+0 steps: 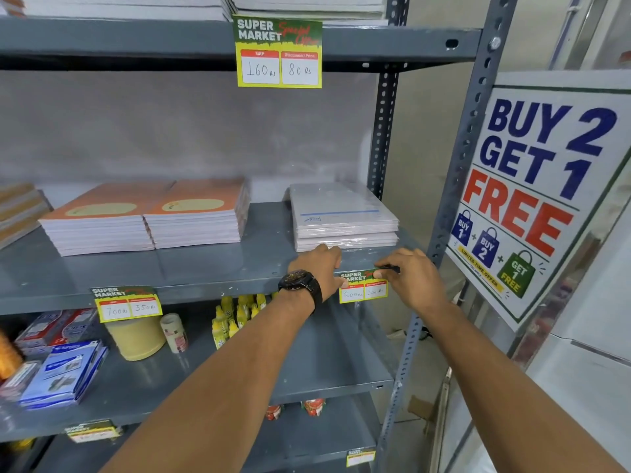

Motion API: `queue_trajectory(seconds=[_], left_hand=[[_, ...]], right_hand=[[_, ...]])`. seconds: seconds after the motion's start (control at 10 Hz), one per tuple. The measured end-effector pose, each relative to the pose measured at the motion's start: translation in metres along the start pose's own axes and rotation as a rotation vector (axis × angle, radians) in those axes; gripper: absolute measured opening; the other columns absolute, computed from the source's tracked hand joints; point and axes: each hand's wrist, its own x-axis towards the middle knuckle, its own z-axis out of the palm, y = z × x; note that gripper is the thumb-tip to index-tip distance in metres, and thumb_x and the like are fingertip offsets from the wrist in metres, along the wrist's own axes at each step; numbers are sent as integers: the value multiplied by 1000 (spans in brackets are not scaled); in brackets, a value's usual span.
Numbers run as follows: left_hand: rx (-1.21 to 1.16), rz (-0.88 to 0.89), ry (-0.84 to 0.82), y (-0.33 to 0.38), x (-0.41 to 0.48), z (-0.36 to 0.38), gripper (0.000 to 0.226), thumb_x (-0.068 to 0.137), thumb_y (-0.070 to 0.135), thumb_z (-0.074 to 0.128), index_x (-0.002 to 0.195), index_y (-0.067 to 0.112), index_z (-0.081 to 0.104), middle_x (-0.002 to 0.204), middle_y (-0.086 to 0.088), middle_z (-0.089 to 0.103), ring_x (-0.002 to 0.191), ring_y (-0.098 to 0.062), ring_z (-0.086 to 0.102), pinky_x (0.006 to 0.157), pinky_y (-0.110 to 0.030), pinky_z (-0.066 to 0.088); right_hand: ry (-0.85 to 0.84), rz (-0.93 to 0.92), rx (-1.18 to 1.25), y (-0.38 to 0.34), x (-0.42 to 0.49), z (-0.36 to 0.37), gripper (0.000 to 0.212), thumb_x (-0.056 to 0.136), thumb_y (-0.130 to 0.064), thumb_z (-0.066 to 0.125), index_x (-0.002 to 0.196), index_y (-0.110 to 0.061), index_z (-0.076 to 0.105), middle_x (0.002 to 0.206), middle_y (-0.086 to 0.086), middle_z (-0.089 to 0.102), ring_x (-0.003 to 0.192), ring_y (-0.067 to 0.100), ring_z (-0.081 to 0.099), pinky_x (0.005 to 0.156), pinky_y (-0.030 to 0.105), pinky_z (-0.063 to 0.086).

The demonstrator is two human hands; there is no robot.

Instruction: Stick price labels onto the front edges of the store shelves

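Observation:
A green and yellow price label (362, 288) reading 200 and 100 lies against the front edge of the middle grey shelf (211, 285), near its right end. My left hand (316, 271), with a black watch on the wrist, presses the label's left side against the edge. My right hand (409, 276) pinches the label's top right corner, with a thin dark object under its fingers. Two more labels hang on shelf edges: one (127, 303) left on the same shelf, one (279, 52) on the shelf above.
Stacks of orange notebooks (146, 216) and wrapped white pads (343, 216) sit on the middle shelf. Below are tape rolls (136, 336), yellow bottles (235, 315) and blue packets (65, 373). A perforated steel upright (444, 227) and a "Buy 2 Get 1 Free" poster (536, 192) stand at the right.

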Motion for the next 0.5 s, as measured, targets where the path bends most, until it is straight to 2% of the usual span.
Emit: queue_trajectory(seconds=[0.1,0.2,0.3,0.4,0.5], left_hand=[[63,42,21,2,-5,4,32,84,39,67,104,21,50,110,-3,55,96,-29,56,68,-37,46],[167,104,42,6,-13,3,31,88,26,62,113,14,48,115,-9,54,101,-33,56,72,-42,48],[250,139,84,5,-20,-3,21,88,10,56,108,12,51,108,-11,56,97,-35,56,68,-40,43],[274,131,79,0,-38,-20,27,84,3,52,109,13,52,107,-10,59,98,-36,56,70,-40,42],[340,108,95,-23,-52,-34,38,77,0,53,112,15,52,110,-10,59,101,-37,54,80,-41,41]], right_hand=[[15,-21,-62,-2,-4,1,17,85,-33,70,100,-27,75,99,-7,72,90,19,51,77,36,46],[27,-55,-186,-7,-8,0,16,89,-34,63,101,-28,73,100,-5,72,92,25,51,80,40,40],[16,-83,-336,-21,-12,4,18,91,-26,57,103,-28,71,101,-3,70,97,27,49,82,41,35],[19,-75,-241,-38,-19,11,21,89,-20,56,106,-24,68,105,0,67,103,29,49,85,40,35],[7,-95,-134,-57,-19,19,28,87,-19,60,114,-19,64,112,3,65,108,31,50,90,42,39]])
